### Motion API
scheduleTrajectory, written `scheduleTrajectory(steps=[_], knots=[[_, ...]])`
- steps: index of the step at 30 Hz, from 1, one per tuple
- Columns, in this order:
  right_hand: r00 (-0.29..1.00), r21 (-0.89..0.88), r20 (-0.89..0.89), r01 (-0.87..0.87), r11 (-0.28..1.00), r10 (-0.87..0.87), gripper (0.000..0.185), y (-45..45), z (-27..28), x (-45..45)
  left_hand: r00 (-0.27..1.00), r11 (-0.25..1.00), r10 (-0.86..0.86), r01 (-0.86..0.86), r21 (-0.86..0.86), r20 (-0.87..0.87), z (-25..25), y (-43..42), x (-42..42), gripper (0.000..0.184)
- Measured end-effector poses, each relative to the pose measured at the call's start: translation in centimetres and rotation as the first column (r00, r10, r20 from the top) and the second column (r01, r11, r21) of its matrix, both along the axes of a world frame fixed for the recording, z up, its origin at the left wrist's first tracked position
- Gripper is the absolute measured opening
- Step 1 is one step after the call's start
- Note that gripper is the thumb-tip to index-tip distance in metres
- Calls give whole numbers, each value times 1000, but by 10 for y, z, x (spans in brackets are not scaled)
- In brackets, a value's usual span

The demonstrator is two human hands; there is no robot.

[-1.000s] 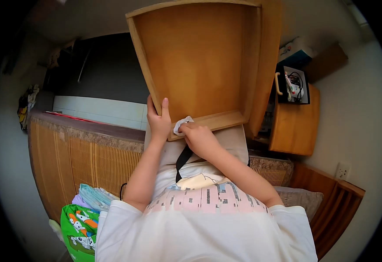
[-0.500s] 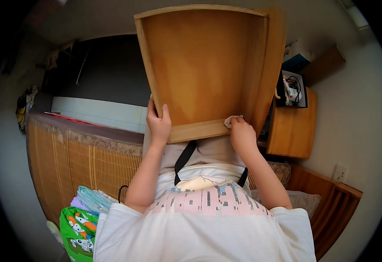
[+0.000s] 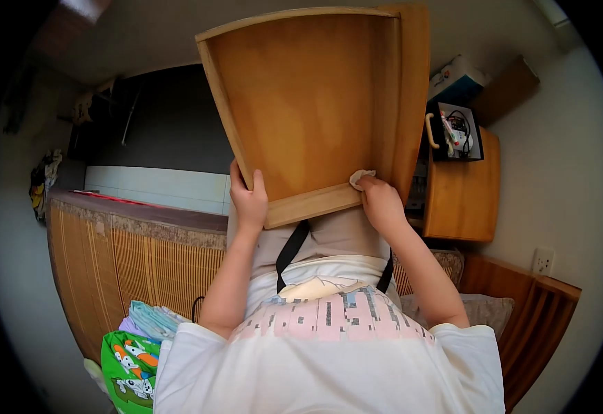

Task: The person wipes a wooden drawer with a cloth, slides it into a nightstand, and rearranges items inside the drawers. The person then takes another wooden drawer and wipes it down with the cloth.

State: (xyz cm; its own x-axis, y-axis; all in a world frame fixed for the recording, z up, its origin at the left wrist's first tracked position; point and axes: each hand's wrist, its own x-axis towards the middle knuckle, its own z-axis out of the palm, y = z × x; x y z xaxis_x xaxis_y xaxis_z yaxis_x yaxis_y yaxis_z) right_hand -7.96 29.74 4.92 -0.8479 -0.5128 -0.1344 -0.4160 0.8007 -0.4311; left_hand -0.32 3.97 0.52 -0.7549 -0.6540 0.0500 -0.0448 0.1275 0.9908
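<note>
A wooden drawer [image 3: 301, 110] rests tilted at my knees, its inside facing me. My left hand [image 3: 249, 200] grips the drawer's left side near the lower left corner, thumb on the inner side. In my right hand [image 3: 382, 203] is a crumpled white cloth [image 3: 361, 179], pressed at the lower right corner, where the near wall meets the drawer's inside. The fingertips are partly hidden behind the cloth and the hand.
To the right stands a wooden cabinet [image 3: 461, 196] with a black box [image 3: 476, 141] of cables on it. A bamboo-matted seat [image 3: 156, 255] lies left, with a green patterned cloth [image 3: 125, 366] and folded fabric [image 3: 151, 319]. A wall socket [image 3: 543, 261] is at right.
My right hand has moved the cloth from the lower left corner along the near wall to the lower right corner. The drawer has shifted slightly, and my left hand keeps its hold.
</note>
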Motion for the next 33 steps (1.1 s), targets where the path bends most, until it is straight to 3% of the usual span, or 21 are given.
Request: scheduleTrajectory(steps=[2,5,6,8,10,11,12,14,15,16,18,19,20,22,25,28,29,30,32,33], knots=[[997,69,-73,-25,997,30,22,-2,-8,5,1000,1000,11,-11,-1,-5,0,-1,-2,40],[986,21,-153,-64,998,66,19,-6,-4,24,1000,1000,11,-12,29,18,3,-3,-2,41],[999,-64,-18,-35,997,34,17,-11,18,31,1000,999,11,-11,38,15,4,-3,0,41],[1000,-231,28,7,973,0,14,-7,28,43,1000,999,8,-9,44,16,4,-1,2,41],[976,-467,127,214,858,-174,13,6,37,47,1000,999,7,-7,32,6,3,-3,-2,41],[938,-561,87,325,761,-336,14,14,33,50,1000,1000,1,-1,26,-4,5,-4,-4,41],[853,-497,235,517,697,-465,15,33,23,55,1000,998,8,-9,67,7,9,-4,-4,43],[568,-538,752,822,188,-335,17,49,0,59,1000,995,10,-10,95,8,16,-5,-7,44],[497,-424,816,862,279,-294,23,50,-3,61,999,989,23,-26,147,25,20,-5,-9,47],[430,-338,856,885,319,-288,41,42,-10,62,999,980,34,-41,196,42,24,-4,-12,50],[286,-226,934,937,266,-214,64,12,-2,51,999,975,41,-43,220,15,34,3,-18,56],[311,-254,936,921,295,-167,78,-4,7,40,998,972,55,-56,228,12,37,6,-19,56],[347,-291,928,902,319,-138,74,-10,-29,29,997,970,71,-71,234,9,41,9,-19,57],[405,-349,904,885,307,-140,47,-37,-19,9,998,969,56,-57,239,15,55,17,-16,59],[521,-480,831,849,220,-196,31,-41,-15,-14,997,941,37,-9,340,-75,70,15,-19,69],[609,-598,745,790,132,-271,26,-36,38,-47,991,975,-47,73,207,-129,91,23,-24,79],[654,-644,706,752,136,-273,24,-25,47,-63,985,969,-27,67,236,-169,98,20,-24,91],[683,-665,683,728,167,-260,22,-9,51,-81,985,971,-25,65,232,-171,98,7,-26,91],[734,-709,646,678,194,-209,20,13,81,-102,930,979,158,-102,177,-333,96,-36,-22,96],[743,-696,637,669,263,-204,23,26,88,-112,950,970,78,-3,244,-301,98,-62,-15,97]])
